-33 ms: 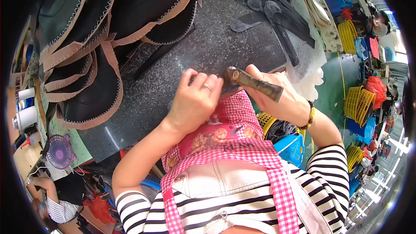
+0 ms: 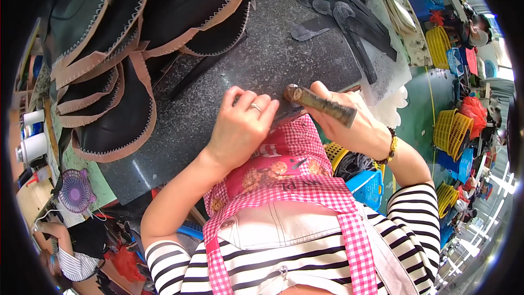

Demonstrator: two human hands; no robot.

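My right hand [image 2: 349, 123] is closed round what looks like a hammer [image 2: 322, 105]. Its worn brown-grey head lies across the top of my fist, and the handle is mostly hidden below. Just to the left, at the near edge of the dark stone tabletop [image 2: 262, 57], my left hand [image 2: 240, 128] has its fingers curled in. A bit of something dark shows at its fingertips, too covered to name. The two hands are a small gap apart, with a dark surface between them.
Black leather pieces with pink-brown zigzag-stitched edging [image 2: 117, 125] are piled at the left. Dark strap pieces [image 2: 349, 27] lie at the far right of the table. A purple fan [image 2: 75, 191] stands at left; a blue basket [image 2: 367, 188] is below right. Another person [image 2: 71, 257] sits lower left.
My left hand has shifted slightly, its fingers a little more lifted and farther from the hammer. The hammer head has turned slightly in my right hand, which stays in place.
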